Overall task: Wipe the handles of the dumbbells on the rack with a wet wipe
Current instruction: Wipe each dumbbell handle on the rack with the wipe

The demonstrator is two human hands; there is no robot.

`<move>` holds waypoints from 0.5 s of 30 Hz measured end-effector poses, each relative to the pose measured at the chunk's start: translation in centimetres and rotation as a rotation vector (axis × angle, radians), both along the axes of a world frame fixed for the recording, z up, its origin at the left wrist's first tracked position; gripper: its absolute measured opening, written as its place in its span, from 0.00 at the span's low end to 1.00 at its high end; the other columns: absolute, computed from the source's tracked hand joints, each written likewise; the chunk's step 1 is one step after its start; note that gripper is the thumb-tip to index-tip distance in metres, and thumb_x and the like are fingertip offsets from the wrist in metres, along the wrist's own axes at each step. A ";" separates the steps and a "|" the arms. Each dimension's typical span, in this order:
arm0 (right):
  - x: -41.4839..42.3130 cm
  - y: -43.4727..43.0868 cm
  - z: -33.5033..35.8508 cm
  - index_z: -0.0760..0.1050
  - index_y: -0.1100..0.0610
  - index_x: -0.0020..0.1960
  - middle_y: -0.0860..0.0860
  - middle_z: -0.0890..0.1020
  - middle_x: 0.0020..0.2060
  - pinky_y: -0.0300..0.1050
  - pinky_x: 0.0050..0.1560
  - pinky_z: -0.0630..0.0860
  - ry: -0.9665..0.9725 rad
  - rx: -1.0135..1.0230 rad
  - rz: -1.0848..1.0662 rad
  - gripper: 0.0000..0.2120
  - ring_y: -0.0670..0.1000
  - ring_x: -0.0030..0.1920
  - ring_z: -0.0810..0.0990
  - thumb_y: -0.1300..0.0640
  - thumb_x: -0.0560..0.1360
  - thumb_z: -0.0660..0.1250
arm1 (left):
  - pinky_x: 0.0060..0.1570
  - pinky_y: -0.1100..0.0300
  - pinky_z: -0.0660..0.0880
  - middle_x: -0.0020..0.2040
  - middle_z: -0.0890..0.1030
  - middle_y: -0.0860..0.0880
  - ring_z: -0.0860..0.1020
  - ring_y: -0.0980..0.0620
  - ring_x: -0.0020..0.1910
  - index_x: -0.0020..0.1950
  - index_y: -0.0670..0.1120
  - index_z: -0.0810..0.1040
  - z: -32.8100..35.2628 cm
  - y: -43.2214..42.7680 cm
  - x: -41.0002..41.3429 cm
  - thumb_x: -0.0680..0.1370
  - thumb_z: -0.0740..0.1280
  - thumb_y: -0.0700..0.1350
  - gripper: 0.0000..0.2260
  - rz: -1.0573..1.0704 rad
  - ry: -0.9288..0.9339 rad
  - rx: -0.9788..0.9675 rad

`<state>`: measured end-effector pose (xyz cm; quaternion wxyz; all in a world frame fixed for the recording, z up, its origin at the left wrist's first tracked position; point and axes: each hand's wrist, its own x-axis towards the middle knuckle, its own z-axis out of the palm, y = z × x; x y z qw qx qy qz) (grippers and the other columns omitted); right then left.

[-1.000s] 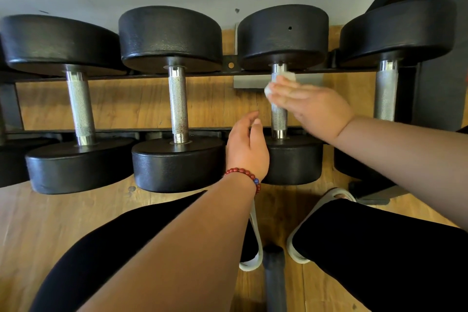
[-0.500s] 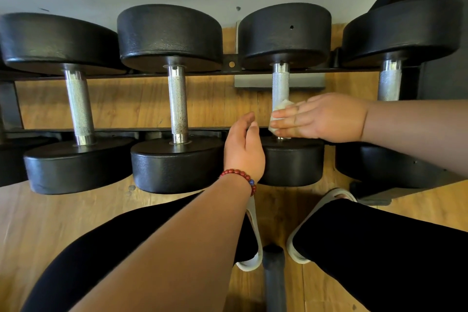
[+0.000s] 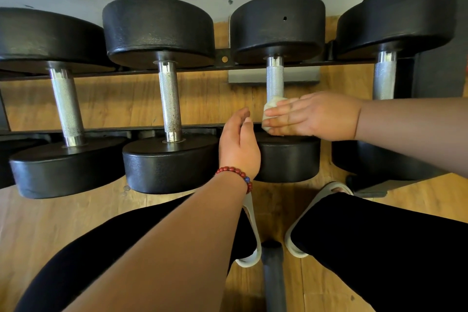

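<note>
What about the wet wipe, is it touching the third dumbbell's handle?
Touching. Head view shows the wet wipe bunched low against the handle, held by the right hand.

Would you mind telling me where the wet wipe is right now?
In the head view, right of centre, the wet wipe is held by the right hand against the lower end of the third dumbbell handle from the left.
</note>
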<state>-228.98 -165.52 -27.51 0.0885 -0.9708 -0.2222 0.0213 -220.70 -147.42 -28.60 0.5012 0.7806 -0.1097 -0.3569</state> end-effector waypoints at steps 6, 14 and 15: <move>-2.3 0.1 1.3 0.79 0.59 0.61 0.55 0.81 0.59 0.56 0.59 0.71 0.029 0.172 -0.245 0.25 0.55 0.58 0.81 0.73 0.66 0.72 | 0.50 0.77 0.59 0.68 0.72 0.56 0.68 0.62 0.63 0.70 0.52 0.71 -0.1 0.0 0.0 0.83 0.54 0.48 0.16 0.022 0.012 -0.012; -1.2 4.2 0.1 0.76 0.54 0.65 0.49 0.77 0.62 0.51 0.65 0.73 0.261 1.054 -1.552 0.15 0.51 0.63 0.74 0.61 0.78 0.66 | 0.53 0.75 0.60 0.68 0.73 0.55 0.68 0.61 0.64 0.70 0.52 0.71 -0.1 0.0 0.0 0.83 0.54 0.48 0.16 0.024 0.000 -0.021; -0.6 4.2 0.0 0.76 0.55 0.64 0.50 0.77 0.61 0.52 0.63 0.75 0.288 1.105 -1.598 0.15 0.52 0.61 0.75 0.61 0.78 0.67 | 0.52 0.75 0.60 0.68 0.73 0.55 0.68 0.62 0.64 0.70 0.52 0.71 -0.1 0.0 -0.1 0.83 0.54 0.48 0.16 0.022 -0.003 -0.019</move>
